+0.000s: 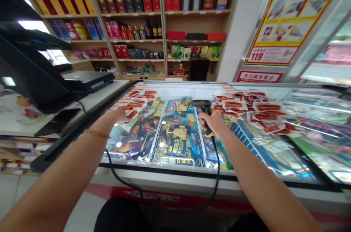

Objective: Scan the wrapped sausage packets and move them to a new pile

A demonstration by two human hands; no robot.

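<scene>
My right hand is wrapped round the grip of a black barcode scanner, held over the freezer's glass top with its head toward the left. Its black cable hangs down and loops below the freezer's front edge. On the left side of the glass, my left hand is closed at the edge of a sausage packet; most of its fingers are hidden. More clear packets of red sausages lie just beyond it. A larger spread of sausage packets covers the glass to the right of the scanner.
Under the glass of the chest freezer, white wire baskets hold bagged frozen goods. To the left, a counter carries a weighing scale and a dark flat device. Shelves of boxes and bottles stand behind.
</scene>
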